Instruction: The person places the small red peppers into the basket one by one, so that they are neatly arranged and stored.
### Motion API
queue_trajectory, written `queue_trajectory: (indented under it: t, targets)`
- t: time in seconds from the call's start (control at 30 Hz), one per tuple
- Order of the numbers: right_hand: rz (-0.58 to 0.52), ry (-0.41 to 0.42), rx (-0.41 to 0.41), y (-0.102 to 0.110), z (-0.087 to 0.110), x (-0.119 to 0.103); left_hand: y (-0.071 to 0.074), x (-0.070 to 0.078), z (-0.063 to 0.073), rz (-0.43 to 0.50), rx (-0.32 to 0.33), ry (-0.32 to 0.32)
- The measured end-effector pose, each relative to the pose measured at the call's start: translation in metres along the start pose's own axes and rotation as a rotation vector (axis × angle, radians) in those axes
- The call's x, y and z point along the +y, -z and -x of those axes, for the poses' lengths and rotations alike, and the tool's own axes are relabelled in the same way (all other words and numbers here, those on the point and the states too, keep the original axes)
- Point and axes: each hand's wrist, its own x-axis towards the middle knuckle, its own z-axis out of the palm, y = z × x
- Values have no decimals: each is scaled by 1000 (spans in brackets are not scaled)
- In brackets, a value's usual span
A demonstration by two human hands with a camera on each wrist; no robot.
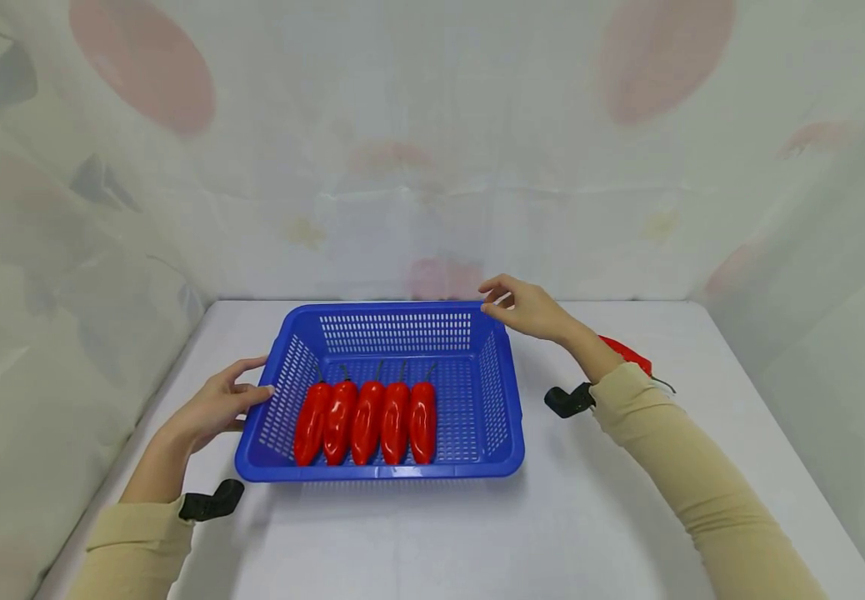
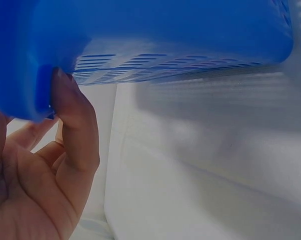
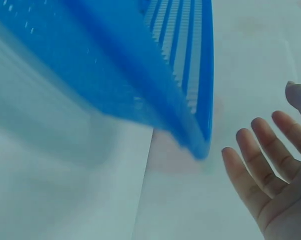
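A blue plastic basket [image 1: 447, 472] with slotted walls holds a row of several red chili peppers [image 1: 367, 421] with green stems, lined up toward its left side. My left hand [image 1: 217, 406] grips the left rim, thumb over the edge and fingers around the outside; in the left wrist view the hand [image 2: 65, 155] clasps the rim, with the basket's underside above the table. By the back right corner, my right hand [image 1: 526, 308] holds nothing. Its fingers [image 3: 255, 160] spread loosely, a gap away from the basket corner in the right wrist view.
Another red pepper [image 1: 631, 356] lies on the white table [image 1: 432, 542], right of the basket and partly hidden by my right forearm. Patterned curtain-like sheets [image 1: 372, 150] enclose the table's back and sides. Black wrist mounts [image 1: 569, 401] stick out from both sleeves.
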Motion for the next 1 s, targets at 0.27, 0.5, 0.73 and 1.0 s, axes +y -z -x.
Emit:
queue_trajectory:
  t: [0.27, 0.5, 0.73, 1.0]
  targets:
    - [-2, -42, 91, 19, 10, 27, 0, -1, 0, -4, 3, -6]
    - [-20, -117, 105, 26, 19, 53, -1, 1, 0, 8, -6, -8]
    - [15, -150, 85, 30, 30, 77, -1, 3, 0, 8, -5, -7]
    - [74, -159, 118, 29, 44, 104, -2, 4, 1, 8, -3, -1]
